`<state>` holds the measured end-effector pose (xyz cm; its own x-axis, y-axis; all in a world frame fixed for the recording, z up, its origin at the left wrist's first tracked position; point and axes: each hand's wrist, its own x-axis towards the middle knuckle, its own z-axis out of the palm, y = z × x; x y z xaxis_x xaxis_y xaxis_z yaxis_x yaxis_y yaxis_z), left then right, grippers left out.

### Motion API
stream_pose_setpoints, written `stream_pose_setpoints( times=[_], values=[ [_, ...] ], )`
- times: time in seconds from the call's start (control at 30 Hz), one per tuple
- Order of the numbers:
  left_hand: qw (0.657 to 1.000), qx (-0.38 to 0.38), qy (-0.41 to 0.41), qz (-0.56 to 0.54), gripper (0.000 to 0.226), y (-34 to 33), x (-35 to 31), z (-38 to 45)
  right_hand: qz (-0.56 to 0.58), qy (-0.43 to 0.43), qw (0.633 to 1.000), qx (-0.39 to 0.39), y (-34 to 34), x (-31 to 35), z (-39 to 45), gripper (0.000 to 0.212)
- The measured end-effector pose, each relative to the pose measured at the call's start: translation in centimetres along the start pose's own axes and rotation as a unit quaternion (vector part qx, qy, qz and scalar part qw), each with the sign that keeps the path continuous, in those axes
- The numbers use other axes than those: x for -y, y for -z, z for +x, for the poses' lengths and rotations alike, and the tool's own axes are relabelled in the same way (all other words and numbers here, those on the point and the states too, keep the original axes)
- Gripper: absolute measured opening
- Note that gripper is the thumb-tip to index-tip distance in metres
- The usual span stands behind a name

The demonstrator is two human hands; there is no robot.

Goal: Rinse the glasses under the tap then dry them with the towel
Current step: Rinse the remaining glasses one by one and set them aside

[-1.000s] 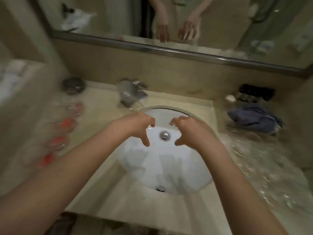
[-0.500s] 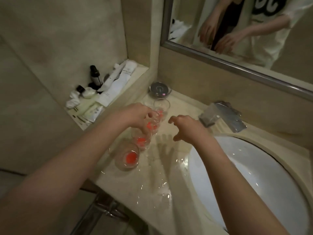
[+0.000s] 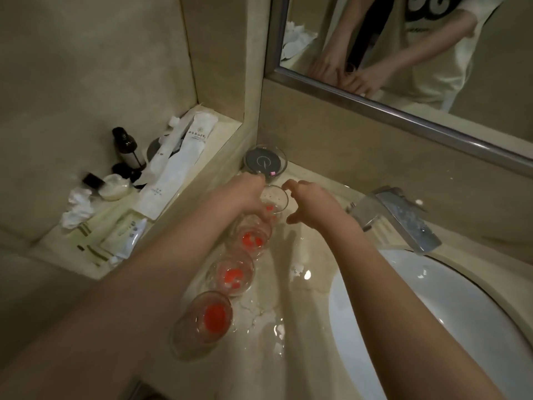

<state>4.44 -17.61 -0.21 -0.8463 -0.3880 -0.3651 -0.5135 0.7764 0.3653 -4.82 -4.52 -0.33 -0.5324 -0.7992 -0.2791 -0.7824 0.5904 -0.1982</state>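
1. Glasses stand in a diagonal row on the wet surface (image 3: 302,319), running from lower centre of the frame up toward the middle; each has something red-orange at the bottom.
2. Lowest in the row is the near glass (image 3: 202,324); above it comes the second glass (image 3: 232,277), then the third glass (image 3: 252,238), and highest the far glass (image 3: 272,202).
3. Coming in from the lower left, the left hand (image 3: 245,197) has its fingers curled around the left side of the far glass, gripping it at the rim and wall.
4. Reaching in from the lower right, the right hand (image 3: 310,202) sits just beside the right of that same glass, fingers and thumb spread apart in an open curl; whether the fingertips touch the rim cannot be told.
5. A round dark dish (image 3: 265,161) sits just above the hands, in the corner below the mirror (image 3: 403,53).
6. At right of centre the metal tap (image 3: 401,217) juts over the white sink (image 3: 432,327), which fills the lower right.
7. On the ledge (image 3: 225,122) at upper left lie white sachets, a dark bottle (image 3: 127,148) and crumpled paper.
8. Reflected in the mirror, both hands meet at a glass.
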Motion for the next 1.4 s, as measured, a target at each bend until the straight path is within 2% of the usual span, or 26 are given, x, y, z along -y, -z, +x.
stream_pose_setpoints(
  times=[0.17, 0.27, 0.37, 0.53, 0.67, 0.77, 0.9, 0.93, 1.03, 1.13, 1.2, 1.3, 1.4],
  values=[
    [1.0, 0.017, 0.006, -0.001, 0.083, -1.6, -0.6, 1.7, 0.019, 0.004, 1.0, -0.009, -0.7, 0.3, 1.7, 0.066],
    [1.0, -0.002, 0.011, 0.005, 0.089, -2.7, -1.0, 2.2, 0.021, -0.001, 0.999, -0.025, -1.1, 0.3, 2.0, 0.062],
    [1.0, -0.018, 0.008, -0.011, 0.082, -3.1, -1.2, 2.4, 0.055, -0.009, 0.998, -0.039, -1.6, -0.2, 1.9, 0.059],
    [0.998, -0.039, 0.001, -0.046, 0.078, -3.2, -2.0, 2.0, 0.165, -0.034, 0.984, -0.051, -2.0, -1.7, 0.0, 0.06],
    [0.985, -0.054, -0.021, -0.164, 0.081, -3.3, -4.2, 0.6, 0.295, -0.07, 0.946, -0.118, -1.3, -3.4, -4.1, 0.058],
    [0.937, -0.039, -0.021, -0.347, 0.08, -4.1, -6.4, -0.8, 0.385, -0.096, 0.901, -0.174, -0.4, -4.6, -7.5, 0.057],
    [0.828, -0.016, -0.011, -0.561, 0.074, -6.6, -9.4, -2.6, 0.449, -0.113, 0.861, -0.211, 0.0, -6.3, -10.6, 0.047],
    [0.802, -0.004, -0.005, -0.597, 0.071, -7.3, -10.1, -2.9, 0.457, -0.117, 0.854, -0.219, -0.1, -6.8, -11.2, 0.044],
    [0.762, 0.029, 0.02, -0.646, 0.074, -9.9, -11.8, -3.2, 0.471, -0.13, 0.841, -0.233, -0.8, -8.2, -12.8, 0.036],
    [0.7, 0.037, 0.035, -0.713, 0.08, -12.5, -13.6, -3.4, 0.508, -0.126, 0.815, -0.25, -1.3, -10.0, -14.0, 0.017],
    [0.681, 0.034, 0.042, -0.73, 0.085, -14.2, -14.6, -3.6, 0.536, -0.128, 0.779, -0.299, -1.5, -11.4, -14.4, 0.007],
    [0.675, 0.042, 0.056, -0.734, 0.083, -16.3, -15.8, -4.2, 0.579, -0.167, 0.702, -0.38, -1.2, -13.9, -13.9, 0.01],
    [0.669, 0.065, 0.086, -0.736, 0.073, -18.0, -16.7, -4.4, 0.58, -0.189, 0.686, -0.396, -0.6, -17.1, -12.4, 0.017]
  ],
)
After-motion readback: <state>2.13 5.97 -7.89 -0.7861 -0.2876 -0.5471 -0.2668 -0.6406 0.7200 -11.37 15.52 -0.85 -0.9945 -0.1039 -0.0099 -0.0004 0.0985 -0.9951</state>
